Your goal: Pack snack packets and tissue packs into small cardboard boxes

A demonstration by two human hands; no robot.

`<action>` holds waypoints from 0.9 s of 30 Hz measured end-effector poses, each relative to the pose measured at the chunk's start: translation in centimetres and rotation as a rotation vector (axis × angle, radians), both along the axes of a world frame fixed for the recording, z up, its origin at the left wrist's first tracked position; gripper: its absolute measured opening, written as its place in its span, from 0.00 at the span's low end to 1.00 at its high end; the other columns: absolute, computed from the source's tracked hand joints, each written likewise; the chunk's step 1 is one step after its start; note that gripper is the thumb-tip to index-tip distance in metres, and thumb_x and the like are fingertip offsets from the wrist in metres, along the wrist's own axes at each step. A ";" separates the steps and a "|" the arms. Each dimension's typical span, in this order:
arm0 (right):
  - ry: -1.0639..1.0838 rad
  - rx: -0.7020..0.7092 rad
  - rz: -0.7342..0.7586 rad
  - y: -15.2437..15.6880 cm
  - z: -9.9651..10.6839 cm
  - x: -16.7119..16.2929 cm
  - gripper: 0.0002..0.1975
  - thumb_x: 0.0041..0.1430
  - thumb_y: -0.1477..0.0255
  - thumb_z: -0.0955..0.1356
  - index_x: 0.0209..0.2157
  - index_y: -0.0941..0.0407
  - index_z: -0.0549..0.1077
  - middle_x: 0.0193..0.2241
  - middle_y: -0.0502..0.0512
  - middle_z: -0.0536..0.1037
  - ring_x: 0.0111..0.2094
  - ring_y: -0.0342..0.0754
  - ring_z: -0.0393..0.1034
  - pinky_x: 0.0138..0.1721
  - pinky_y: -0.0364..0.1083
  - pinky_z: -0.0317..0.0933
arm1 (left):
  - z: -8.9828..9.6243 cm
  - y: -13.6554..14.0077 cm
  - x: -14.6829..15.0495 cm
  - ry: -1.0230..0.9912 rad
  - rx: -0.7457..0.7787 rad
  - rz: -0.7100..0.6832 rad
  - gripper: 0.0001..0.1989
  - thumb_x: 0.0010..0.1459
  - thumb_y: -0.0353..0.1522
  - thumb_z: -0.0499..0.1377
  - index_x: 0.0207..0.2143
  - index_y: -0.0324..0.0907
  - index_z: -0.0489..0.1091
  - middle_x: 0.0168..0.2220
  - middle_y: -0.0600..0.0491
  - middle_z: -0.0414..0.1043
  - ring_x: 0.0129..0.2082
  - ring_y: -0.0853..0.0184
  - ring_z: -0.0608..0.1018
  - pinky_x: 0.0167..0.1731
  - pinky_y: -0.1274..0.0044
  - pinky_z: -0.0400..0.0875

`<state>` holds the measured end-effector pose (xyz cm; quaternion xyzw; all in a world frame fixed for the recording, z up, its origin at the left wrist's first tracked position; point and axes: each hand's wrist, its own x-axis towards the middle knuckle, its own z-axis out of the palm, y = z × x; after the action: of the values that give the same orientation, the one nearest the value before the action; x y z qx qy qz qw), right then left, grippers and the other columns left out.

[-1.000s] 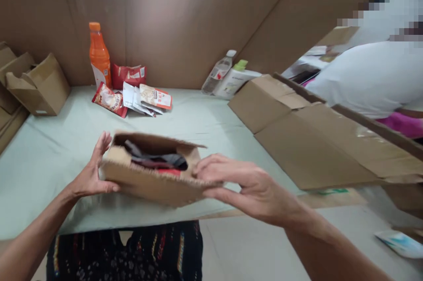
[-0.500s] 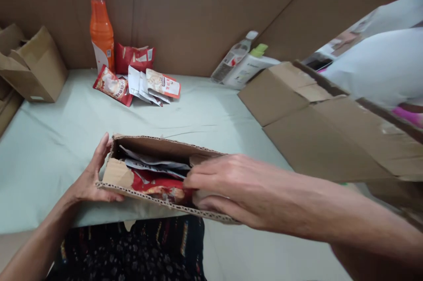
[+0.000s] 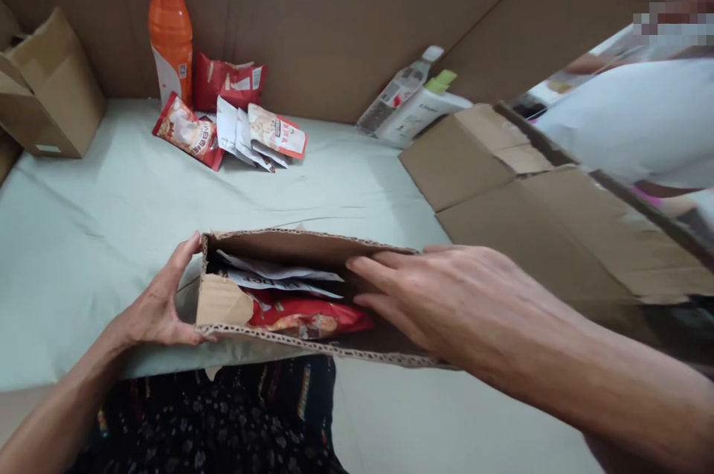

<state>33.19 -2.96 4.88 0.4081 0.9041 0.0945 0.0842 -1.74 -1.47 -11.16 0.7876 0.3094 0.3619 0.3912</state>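
Observation:
A narrow, open-topped cardboard box (image 3: pixel 357 359) is in front of me at the near edge of the covered surface. My left hand (image 3: pixel 159 303) grips its left end, thumb and fingers at opposite corners. Over the right end, my right hand (image 3: pixel 429 295) reaches in with fingers stretched and slightly apart. Its thumb is hidden, and I see nothing held in it. Inside the box, white packets (image 3: pixel 284 277) stand behind a red snack packet (image 3: pixel 317 316). A torn cardboard flap (image 3: pixel 223 301) covers the box's left inner corner.
An orange drink bottle (image 3: pixel 170 35), red packets (image 3: pixel 228 83) and white sachets (image 3: pixel 239 135) are at the back. A clear bottle (image 3: pixel 393 98) and a white bottle (image 3: pixel 416 117) lean at back right. Cardboard boxes (image 3: pixel 61 94) flank the surface; a person's white clothing (image 3: pixel 625 124) shows at right.
My right hand has moved right, away from the red packet, and its fingers have straightened. The box and my left hand have shifted slightly right in view.

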 end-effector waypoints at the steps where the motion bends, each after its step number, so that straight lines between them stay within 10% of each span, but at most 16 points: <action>1: -0.014 -0.011 -0.007 0.2 -0.2 0.3 0.05 0.59 0.78 0.69 0.31 0.54 0.74 0.22 0.52 0.79 0.18 0.50 0.71 0.22 0.49 0.45 | -0.1 0.0 -0.1 0.005 0.008 -0.006 0.62 0.53 0.53 0.73 0.76 0.63 0.35 0.77 0.46 0.45 0.73 0.33 0.57 0.69 0.38 0.53; 12: 0.059 -0.277 0.045 1.5 -0.2 -2.5 0.12 0.64 0.73 0.71 0.49 0.57 0.77 0.45 0.60 0.84 0.35 0.52 0.79 0.31 0.48 0.65 | 0.1 0.0 0.0 0.012 -0.003 0.010 0.62 0.52 0.51 0.74 0.76 0.63 0.35 0.77 0.45 0.45 0.73 0.32 0.58 0.68 0.37 0.54; 27: -0.006 -0.308 0.095 3.3 0.1 -6.3 0.02 0.58 0.76 0.74 0.35 0.57 0.80 0.29 0.55 0.82 0.30 0.50 0.77 0.29 0.45 0.60 | -0.2 -0.1 0.1 0.084 0.081 0.041 0.63 0.53 0.47 0.73 0.77 0.56 0.33 0.77 0.43 0.45 0.74 0.37 0.56 0.71 0.46 0.56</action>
<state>26.86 0.38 4.95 0.3467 0.9260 -0.0404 0.1438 -1.68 -1.57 -11.34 0.8107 0.3266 0.3489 0.3381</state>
